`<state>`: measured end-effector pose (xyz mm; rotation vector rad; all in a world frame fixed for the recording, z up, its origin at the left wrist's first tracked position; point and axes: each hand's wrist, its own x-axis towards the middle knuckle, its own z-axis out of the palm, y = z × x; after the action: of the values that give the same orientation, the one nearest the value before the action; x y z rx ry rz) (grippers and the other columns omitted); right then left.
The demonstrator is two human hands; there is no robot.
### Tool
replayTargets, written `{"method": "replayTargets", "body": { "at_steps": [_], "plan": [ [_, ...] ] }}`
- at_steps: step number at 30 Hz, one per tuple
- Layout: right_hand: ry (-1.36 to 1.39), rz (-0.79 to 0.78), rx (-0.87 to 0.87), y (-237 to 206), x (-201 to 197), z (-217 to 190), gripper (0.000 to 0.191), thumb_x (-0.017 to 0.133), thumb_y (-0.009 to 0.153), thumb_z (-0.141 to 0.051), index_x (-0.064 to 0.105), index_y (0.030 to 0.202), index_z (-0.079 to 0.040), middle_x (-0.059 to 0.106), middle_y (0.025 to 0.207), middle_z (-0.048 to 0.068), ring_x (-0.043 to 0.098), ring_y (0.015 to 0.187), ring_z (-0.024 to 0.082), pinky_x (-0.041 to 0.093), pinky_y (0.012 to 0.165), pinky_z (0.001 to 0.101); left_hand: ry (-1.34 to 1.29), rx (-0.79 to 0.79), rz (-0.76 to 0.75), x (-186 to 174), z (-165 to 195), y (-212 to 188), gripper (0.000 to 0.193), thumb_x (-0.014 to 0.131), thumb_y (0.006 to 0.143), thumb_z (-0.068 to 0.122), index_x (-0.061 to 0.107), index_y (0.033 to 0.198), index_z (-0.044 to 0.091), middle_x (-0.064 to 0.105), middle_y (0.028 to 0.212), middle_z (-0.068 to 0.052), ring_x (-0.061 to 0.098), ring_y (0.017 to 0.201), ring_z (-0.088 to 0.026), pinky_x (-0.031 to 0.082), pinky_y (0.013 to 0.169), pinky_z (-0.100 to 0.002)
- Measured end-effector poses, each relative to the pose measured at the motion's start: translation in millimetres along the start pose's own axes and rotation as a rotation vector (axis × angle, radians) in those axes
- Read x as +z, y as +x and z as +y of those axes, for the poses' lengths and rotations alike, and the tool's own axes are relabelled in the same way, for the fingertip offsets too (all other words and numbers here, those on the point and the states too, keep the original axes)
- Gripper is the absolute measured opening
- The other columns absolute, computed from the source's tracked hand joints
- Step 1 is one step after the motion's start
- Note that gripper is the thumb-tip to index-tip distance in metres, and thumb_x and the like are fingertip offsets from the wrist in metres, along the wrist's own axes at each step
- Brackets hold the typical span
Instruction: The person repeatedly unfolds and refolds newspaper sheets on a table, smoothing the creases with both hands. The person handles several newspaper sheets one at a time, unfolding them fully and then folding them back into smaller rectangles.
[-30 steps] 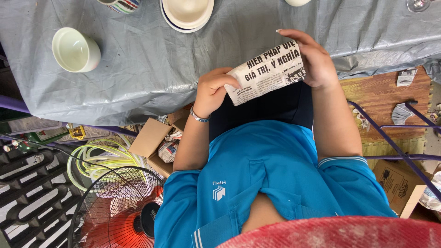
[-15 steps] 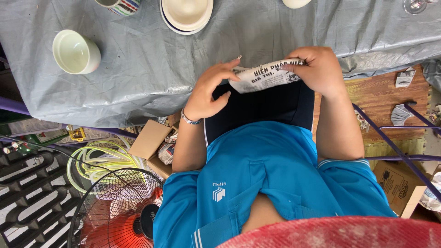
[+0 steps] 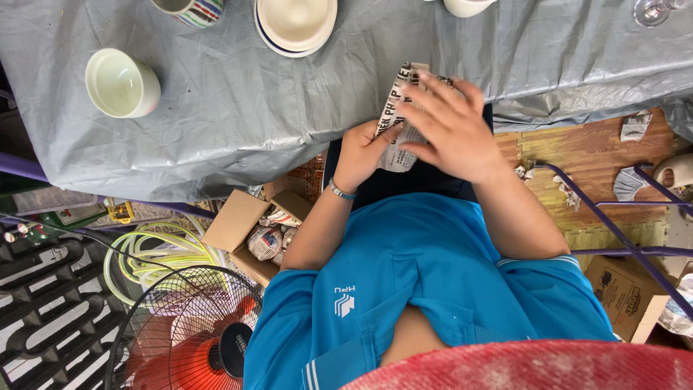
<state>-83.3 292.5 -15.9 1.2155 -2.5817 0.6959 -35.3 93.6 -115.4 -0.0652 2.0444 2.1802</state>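
I wear a bright blue short-sleeved polo shirt (image 3: 433, 289) with a small white logo at the chest and thin white stripes along the collar edge at 7 o'clock. My left hand (image 3: 364, 148) carries a thin silver bracelet (image 3: 341, 191) at the wrist. My right hand (image 3: 447, 123) is bare. Dark trousers (image 3: 426, 184) cover my lap.

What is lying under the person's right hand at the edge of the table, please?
A piece of printed newspaper lies under the right hand, whose spread fingers press it down. The left hand grips its lower edge. Whatever the paper wraps, if anything, is covered.
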Motion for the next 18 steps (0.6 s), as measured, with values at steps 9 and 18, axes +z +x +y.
{"method": "replayTargets", "body": {
  "at_steps": [9, 18],
  "plan": [
    [0.336, -0.176, 0.257, -4.7, 25.2, -3.5, 0.06, 0.078, 0.081, -0.014, 0.064, 0.138, -0.015, 0.071, 0.125, 0.008, 0.064, 0.119, 0.028, 0.039, 0.108, 0.0492, 0.304, 0.251, -0.254, -1.6, 24.2, -4.3, 0.02, 0.065, 0.103, 0.024, 0.074, 0.104, 0.006, 0.069, 0.082, -0.009, 0.066, 0.073, -0.02, 0.052, 0.068, -0.031],
    [0.488, -0.142, 0.464, -10.3, 23.4, -11.8, 0.052, 0.073, 0.08, -0.004, 0.07, 0.131, -0.013, 0.074, 0.102, 0.012, 0.071, 0.092, 0.031, 0.055, 0.081, 0.038, 0.265, 0.16, -0.104, 9.6, 48.5, -15.9, 0.021, 0.072, 0.097, 0.02, 0.067, 0.111, 0.005, 0.071, 0.093, -0.008, 0.068, 0.08, -0.019, 0.054, 0.073, -0.031]
  ]
}}
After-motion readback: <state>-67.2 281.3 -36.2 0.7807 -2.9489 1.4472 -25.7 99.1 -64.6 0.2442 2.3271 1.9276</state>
